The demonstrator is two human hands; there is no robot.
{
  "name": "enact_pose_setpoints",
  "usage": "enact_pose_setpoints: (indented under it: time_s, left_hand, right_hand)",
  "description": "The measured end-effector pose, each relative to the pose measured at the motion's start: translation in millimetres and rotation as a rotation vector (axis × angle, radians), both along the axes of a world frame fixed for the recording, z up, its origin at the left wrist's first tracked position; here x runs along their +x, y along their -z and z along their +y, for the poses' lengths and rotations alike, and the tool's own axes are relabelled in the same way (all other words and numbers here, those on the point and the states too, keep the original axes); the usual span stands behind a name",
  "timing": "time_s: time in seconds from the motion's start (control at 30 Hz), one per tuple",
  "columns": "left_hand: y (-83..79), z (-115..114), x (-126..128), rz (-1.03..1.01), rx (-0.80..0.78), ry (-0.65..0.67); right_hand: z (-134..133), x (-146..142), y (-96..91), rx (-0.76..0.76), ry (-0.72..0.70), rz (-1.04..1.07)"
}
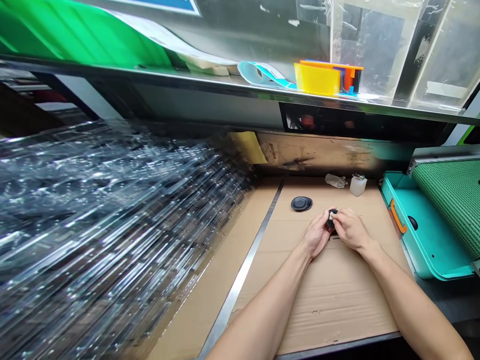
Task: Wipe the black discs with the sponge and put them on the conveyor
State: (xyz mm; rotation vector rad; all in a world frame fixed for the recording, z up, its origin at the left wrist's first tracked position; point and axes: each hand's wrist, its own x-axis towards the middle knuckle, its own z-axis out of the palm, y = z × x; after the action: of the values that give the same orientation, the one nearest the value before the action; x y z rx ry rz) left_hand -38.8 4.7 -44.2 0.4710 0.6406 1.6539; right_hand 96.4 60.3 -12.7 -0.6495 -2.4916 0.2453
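Both my hands meet over the cardboard-covered table [318, 295]. My left hand [316, 236] is closed around a small round black part [330, 223] and holds it just above the cardboard. Fingers of my right hand [351, 229] are pinched at the face of this part, pressing a small white piece [331, 215] that looks like a scrap of cloth or paper. My fingers cover much of the part. Beyond my left hand, some flat black round discs [301, 203] lie overlapping on the cardboard.
Stacked clear plastic trays [150, 225] fill the left side, blurred. A white bottle [358, 184] and crumpled wipe [336, 180] sit at the back. To the right, a turquoise bin [427, 250] holds a black part beside a green conveyor belt [450, 195]. A shelf carries a yellow bin [318, 79].
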Motion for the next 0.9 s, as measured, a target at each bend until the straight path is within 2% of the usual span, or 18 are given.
enact_pose_setpoints:
  time_s: [0.07,0.13,0.27,0.33,0.4,0.53,0.6,0.77,0.9]
  left_hand:
    - [-1.3,-0.6,-0.6,-0.008,0.001,0.015]
    - [-2.5,-0.6,0.0,-0.013,-0.004,0.028]
    - [-2.5,0.1,3.3,0.003,-0.005,0.022]
    - [-1.7,-0.1,4.0,0.018,0.004,0.023]
    - [-1.2,-0.5,3.4,0.019,0.01,0.022]
    - [-2.1,-0.8,1.1,-0.003,-0.008,0.037]
    - [-2.7,-0.2,0.8,-0.003,-0.018,0.049]
    - [-1.4,1.5,-0.9,-0.06,-0.075,0.063]
    - [-0.7,3.7,-8.2,-0.094,-0.114,0.048]
  right_hand:
    - [2.3,4.8,-4.0,-0.041,-0.1,-0.038]
    - [3.0,10.3,-9.3,-0.045,-0.097,-0.12]
    - [-4.3,9.6,-15.4,0.043,0.176,-0.201]
    - [-9.4,3.7,-14.5,0.085,0.236,-0.187]
    - [-12.1,-0.6,-12.3,0.099,0.171,-0.166]
    - [-10.3,3.1,-10.0,0.061,-0.096,-0.161]
    - [-10.5,6.3,-11.2,0.056,-0.118,-0.192]
    - [-22.6,0.7,-15.7,0.174,0.164,-0.261]
    - [-22.9,-0.1,-17.8,0.214,0.236,-0.286]
